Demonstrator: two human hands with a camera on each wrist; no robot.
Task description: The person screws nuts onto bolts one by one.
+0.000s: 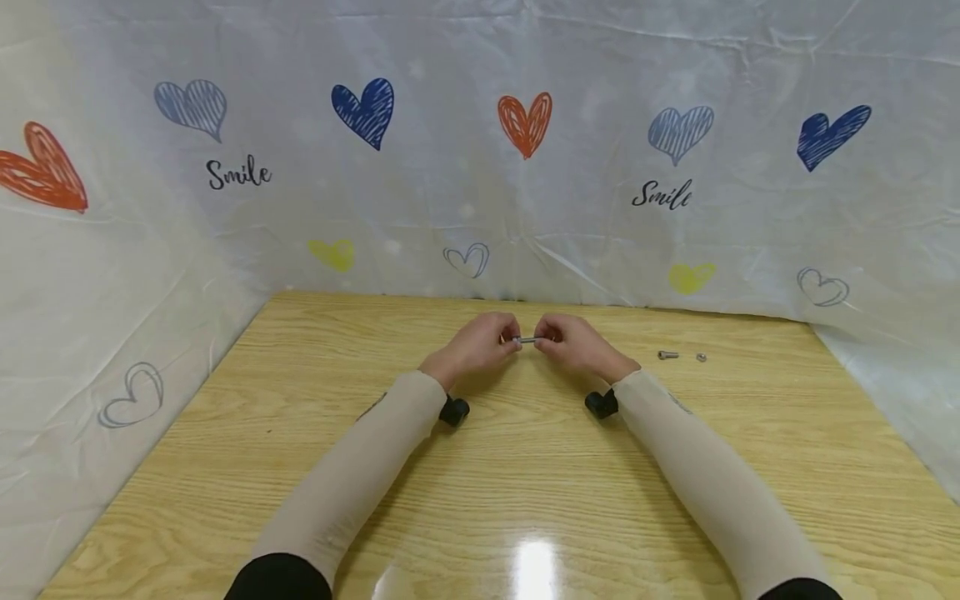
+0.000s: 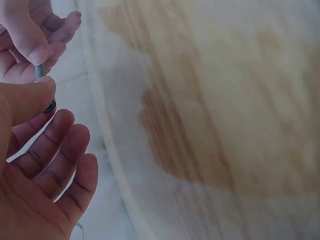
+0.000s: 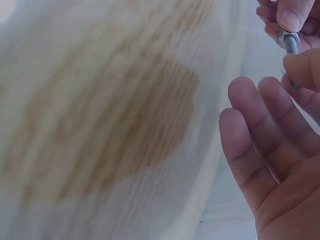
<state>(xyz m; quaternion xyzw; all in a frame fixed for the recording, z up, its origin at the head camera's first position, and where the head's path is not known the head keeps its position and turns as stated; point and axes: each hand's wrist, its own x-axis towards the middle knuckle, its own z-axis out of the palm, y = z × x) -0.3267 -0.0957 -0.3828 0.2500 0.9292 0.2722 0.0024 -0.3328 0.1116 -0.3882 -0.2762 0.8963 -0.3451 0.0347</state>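
Near the far middle of the table, both hands meet around a silver bolt (image 1: pixel 528 340) held roughly level. My left hand (image 1: pixel 482 343) pinches the bolt's left end, where a hex nut (image 3: pixel 290 37) shows around the threaded shank in the right wrist view. My right hand (image 1: pixel 576 343) pinches the bolt's other end between thumb and forefinger, the remaining fingers spread loosely. In the left wrist view the grey shank (image 2: pixel 40 71) runs between the two thumbs, and the left thumb partly covers the dark ring-like end (image 2: pixel 50 106).
To the right on the wooden table (image 1: pixel 525 467) lie a second bolt (image 1: pixel 667 355) and a loose nut (image 1: pixel 701 357). A white cloth with printed hearts (image 1: pixel 525 217) hangs behind the table and along its sides. A black wrist camera (image 1: pixel 453 411) sits under the left wrist.
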